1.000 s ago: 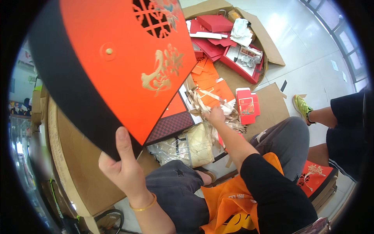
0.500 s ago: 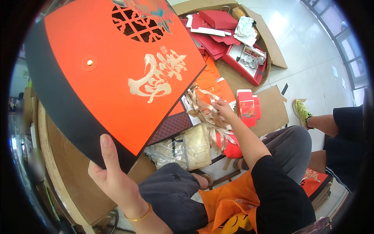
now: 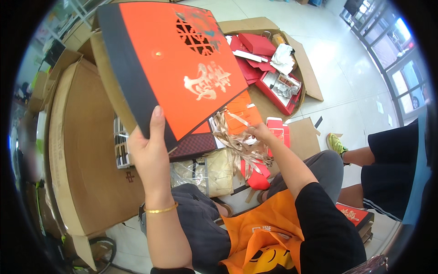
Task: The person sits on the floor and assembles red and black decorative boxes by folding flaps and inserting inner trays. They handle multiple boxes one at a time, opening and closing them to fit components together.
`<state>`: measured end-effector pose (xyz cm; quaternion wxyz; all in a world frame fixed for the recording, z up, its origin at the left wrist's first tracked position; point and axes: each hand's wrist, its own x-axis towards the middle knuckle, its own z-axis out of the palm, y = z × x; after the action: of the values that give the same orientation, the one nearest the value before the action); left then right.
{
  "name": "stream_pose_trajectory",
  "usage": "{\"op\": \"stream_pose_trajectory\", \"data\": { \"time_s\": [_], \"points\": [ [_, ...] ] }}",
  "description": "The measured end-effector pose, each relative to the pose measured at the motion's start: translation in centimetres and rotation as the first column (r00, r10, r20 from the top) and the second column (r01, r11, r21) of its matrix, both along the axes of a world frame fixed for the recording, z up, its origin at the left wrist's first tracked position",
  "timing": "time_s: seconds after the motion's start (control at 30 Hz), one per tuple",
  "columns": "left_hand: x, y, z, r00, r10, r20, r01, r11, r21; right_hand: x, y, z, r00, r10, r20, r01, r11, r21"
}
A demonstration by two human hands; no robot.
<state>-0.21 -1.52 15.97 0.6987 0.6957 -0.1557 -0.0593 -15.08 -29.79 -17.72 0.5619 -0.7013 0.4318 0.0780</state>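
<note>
My left hand (image 3: pixel 150 141) grips the near corner of a large orange-red gift box (image 3: pixel 166 86), its thumb on the printed face. The box is held up and tilted; it has a black side band, a round lattice cutout, gold lettering and a small gold stud. My right hand (image 3: pixel 261 133) is closed in a pinch on a strand from a bundle of pale gold ribbons (image 3: pixel 228 137). The ribbons lie over orange pieces (image 3: pixel 244 114) and hang beside a dark checked box (image 3: pixel 196 145). A bright red piece (image 3: pixel 258 177) shows under the ribbon ends.
A large cardboard carton (image 3: pixel 86 150) stands on the left. An open carton (image 3: pixel 306 73) at the far right holds red boxes and crumpled paper. A plastic-wrapped bundle (image 3: pixel 205 176) lies before my knees. Another person's legs (image 3: pixel 351 192) are at the right, beside stacked red boxes (image 3: pixel 353 212).
The gift box, still in my left hand, is farther from the view and turned, showing more of the carton on the left. My right hand stays at the ribbons.
</note>
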Motion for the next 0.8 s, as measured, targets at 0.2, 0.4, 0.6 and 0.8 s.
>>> {"op": "stream_pose_trajectory", "data": {
  "time_s": [0.2, 0.4, 0.6, 0.8],
  "points": [
    [1.0, 0.7, -0.4, 0.999, -0.034, -0.022, 0.032, 0.996, -0.082, 0.9, 0.4, 5.4, 0.994, -0.028, 0.109, 0.030, 0.999, -0.015],
    [1.4, 0.8, -1.0, 0.998, -0.039, -0.049, 0.031, 0.989, -0.146, 0.6, 0.4, 10.6, 0.895, -0.146, 0.421, 0.117, 0.989, 0.095],
    [1.1, 1.2, -1.0, 0.987, -0.047, -0.151, 0.036, 0.996, -0.081, -2.4, 4.1, 22.4, 0.820, -0.366, 0.440, 0.043, 0.806, 0.591],
    [0.2, 1.9, -3.1, 0.956, -0.135, -0.261, 0.161, 0.983, 0.082, -4.0, 7.9, 26.9, 0.833, -0.200, 0.516, -0.026, 0.917, 0.398]
  ]
}}
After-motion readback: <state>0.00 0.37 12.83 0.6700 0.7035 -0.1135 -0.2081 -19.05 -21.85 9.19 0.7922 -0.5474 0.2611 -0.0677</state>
